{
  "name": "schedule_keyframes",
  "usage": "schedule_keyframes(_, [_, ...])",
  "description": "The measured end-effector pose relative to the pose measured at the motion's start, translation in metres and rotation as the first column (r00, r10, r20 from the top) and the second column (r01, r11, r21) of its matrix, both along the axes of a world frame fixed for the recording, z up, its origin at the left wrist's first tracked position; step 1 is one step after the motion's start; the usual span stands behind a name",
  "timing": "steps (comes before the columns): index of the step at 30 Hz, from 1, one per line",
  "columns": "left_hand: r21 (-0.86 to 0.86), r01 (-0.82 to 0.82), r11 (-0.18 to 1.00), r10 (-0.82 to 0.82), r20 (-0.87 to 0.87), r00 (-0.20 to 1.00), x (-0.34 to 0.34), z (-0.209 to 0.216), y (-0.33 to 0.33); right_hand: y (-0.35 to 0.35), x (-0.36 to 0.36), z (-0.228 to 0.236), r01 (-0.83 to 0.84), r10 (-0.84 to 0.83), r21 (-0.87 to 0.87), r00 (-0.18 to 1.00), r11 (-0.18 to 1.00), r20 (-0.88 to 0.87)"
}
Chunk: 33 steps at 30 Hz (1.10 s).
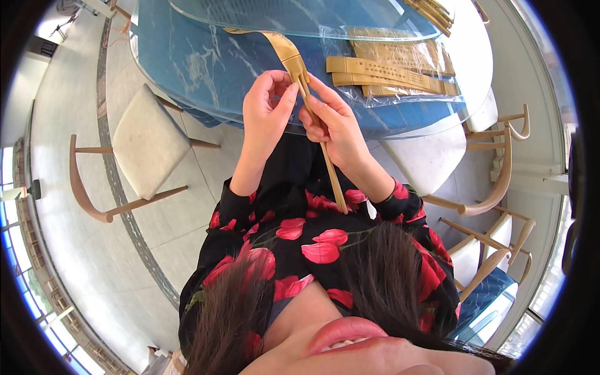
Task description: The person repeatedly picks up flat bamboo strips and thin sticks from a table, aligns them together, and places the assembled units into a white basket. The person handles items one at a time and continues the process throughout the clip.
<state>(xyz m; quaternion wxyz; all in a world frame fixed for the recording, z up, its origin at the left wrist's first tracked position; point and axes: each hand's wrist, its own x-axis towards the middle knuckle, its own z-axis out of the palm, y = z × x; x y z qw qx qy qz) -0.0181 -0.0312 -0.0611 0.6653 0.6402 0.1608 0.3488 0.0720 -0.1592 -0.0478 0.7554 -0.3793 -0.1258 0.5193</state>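
Observation:
A pair of wooden chopsticks [331,175] runs slantwise from my lap up toward the table edge. Their upper ends sit inside a tan paper sleeve [284,50] that lies out over the blue table [200,69]. My right hand [334,125] grips the chopsticks around the middle. My left hand [267,109] pinches the sleeve's open end with thumb and forefinger, right where the sticks enter it. Both hands are held together just in front of the table edge, above my black dress with red flowers.
A clear plastic bag of several more tan sleeves [394,69] lies on the table to the right. A glass turntable [300,19] covers the table's middle. A white-cushioned wooden chair [147,140] stands at left, other chairs [494,187] at right.

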Motion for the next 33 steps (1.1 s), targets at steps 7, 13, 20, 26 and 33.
schedule_keyframes(7, [-0.115, -0.004, 0.993, 0.001, -0.023, 1.000, 0.001, 0.013, -0.018, -0.001, -0.009, 0.000, 0.041, -0.041, 0.046, 0.999, 0.998, 0.007])
schedule_keyframes(13, [-0.096, 0.138, 0.986, -0.146, -0.073, 0.987, -0.015, 0.009, -0.022, -0.016, -0.014, -0.002, -0.013, 0.016, 0.089, 0.999, 0.996, -0.039])
schedule_keyframes(20, [-0.093, 0.029, 0.995, -0.030, -0.013, 0.999, -0.022, 0.002, -0.020, -0.097, -0.041, -0.011, -0.457, 0.452, -0.113, 0.889, 0.882, -0.071])
schedule_keyframes(26, [-0.056, 0.024, 0.998, -0.024, 0.002, 1.000, -0.019, -0.004, -0.028, -0.116, -0.027, -0.020, -0.521, 0.543, -0.252, 0.839, 0.815, 0.021])
schedule_keyframes(33, [-0.076, 0.059, 0.995, -0.067, -0.106, 0.992, -0.040, -0.010, -0.060, -0.082, -0.023, 0.016, -0.435, 0.456, -0.216, 0.888, 0.874, 0.057])
